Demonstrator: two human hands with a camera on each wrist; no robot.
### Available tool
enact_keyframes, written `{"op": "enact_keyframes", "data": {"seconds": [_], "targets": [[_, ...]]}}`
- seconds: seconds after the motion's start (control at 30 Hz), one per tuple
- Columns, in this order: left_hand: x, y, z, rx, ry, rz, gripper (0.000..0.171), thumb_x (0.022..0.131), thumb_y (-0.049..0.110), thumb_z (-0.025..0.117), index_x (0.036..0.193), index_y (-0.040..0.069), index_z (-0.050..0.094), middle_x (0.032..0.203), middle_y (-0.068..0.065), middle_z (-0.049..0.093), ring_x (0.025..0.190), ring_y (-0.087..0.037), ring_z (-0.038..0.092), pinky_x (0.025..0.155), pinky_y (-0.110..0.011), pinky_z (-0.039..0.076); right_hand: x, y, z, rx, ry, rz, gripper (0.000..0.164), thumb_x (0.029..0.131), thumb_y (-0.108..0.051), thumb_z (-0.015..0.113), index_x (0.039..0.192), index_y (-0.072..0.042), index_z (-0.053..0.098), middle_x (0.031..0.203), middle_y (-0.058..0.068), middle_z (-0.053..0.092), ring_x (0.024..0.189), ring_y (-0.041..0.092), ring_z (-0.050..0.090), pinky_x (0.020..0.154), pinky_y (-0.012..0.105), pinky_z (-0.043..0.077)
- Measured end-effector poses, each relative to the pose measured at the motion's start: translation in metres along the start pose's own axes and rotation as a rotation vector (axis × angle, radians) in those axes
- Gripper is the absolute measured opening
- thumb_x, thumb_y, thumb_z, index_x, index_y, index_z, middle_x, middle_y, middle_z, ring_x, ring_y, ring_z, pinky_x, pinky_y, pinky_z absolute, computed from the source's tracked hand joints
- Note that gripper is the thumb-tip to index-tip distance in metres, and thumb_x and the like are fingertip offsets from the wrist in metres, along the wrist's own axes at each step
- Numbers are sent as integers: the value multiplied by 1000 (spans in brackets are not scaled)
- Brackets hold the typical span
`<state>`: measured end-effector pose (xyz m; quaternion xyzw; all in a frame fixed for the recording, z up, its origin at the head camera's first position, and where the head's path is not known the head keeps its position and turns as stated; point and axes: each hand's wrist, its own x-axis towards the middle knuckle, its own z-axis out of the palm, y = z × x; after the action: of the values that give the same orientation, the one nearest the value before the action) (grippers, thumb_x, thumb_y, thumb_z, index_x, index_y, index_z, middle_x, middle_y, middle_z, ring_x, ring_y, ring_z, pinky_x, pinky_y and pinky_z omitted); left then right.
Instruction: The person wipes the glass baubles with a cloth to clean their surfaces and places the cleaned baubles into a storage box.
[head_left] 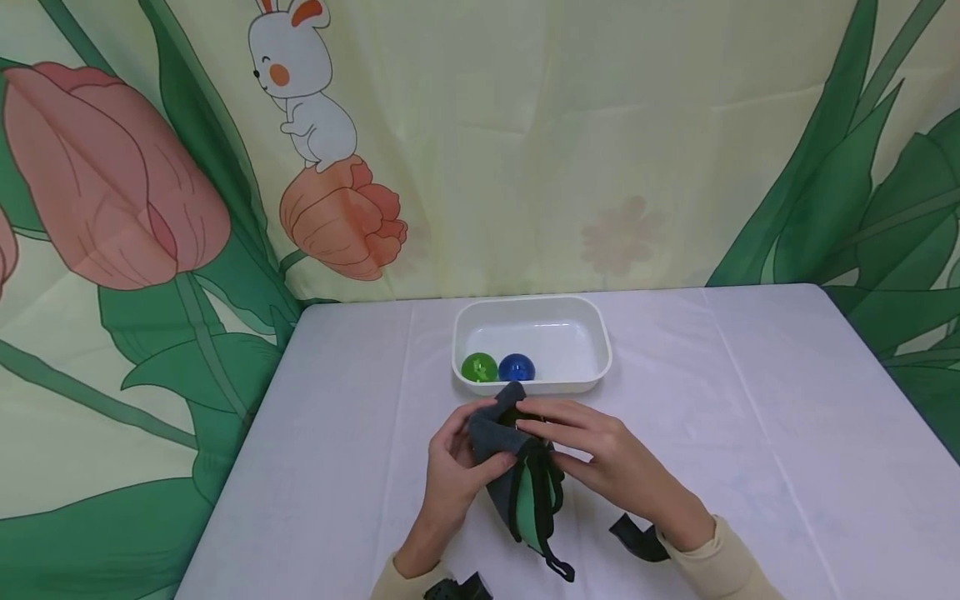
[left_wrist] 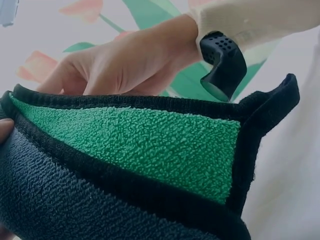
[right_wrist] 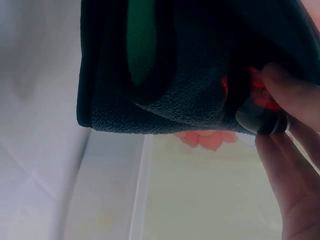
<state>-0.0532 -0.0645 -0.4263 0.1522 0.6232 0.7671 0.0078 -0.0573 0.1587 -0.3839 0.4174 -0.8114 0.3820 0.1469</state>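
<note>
A folded cloth (head_left: pixel 534 502), blue-grey outside and green terry inside with black edging and a hanging loop, is gripped by my left hand (head_left: pixel 452 477), thumb on the near face. Its green side (left_wrist: pixel 150 145) fills much of the left wrist view. My right hand (head_left: pixel 603 454) is at the fold's upper right, fingertips by its opening. In the right wrist view, thumb and fingers pinch a clear ball with red inside (right_wrist: pixel 251 118), partly hidden by the cloth and the thumb.
Behind the hands stands a white tray (head_left: pixel 592 385) holding a green ball (head_left: pixel 478 367) and a blue ball (head_left: pixel 517 367) at its near left. It rests on a white-covered table (head_left: pixel 712 400). A printed curtain (head_left: pixel 495 150) hangs at the table's far edge.
</note>
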Motion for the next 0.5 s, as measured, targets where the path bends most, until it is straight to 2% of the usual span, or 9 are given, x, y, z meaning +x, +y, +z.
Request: {"op": "enact_keyframes", "data": {"seconds": [0.07,0.3,0.5], "targets": [[0,0,0,2,-13,5,56,83,-2,74,135,2,53,133,-22,57,120,-22,60,104,-30,50,0,0,0,6,17,21,68,68,12,83,130,-11,65,136,7,61,124,24,59,101,17,46],[1,1,2,12,-13,-4,57,82,0,76,134,4,54,132,-20,59,118,-22,61,103,-31,50,-1,-1,1,147,33,202,67,71,13,81,133,-7,62,130,8,65,111,20,67,85,24,59],[2,3,4,12,50,-45,56,80,1,78,131,4,57,129,-19,61,114,-21,63,100,-29,52,-2,2,-2,82,-40,193,72,75,7,81,140,-13,57,140,3,59,124,19,59,96,29,54]]}}
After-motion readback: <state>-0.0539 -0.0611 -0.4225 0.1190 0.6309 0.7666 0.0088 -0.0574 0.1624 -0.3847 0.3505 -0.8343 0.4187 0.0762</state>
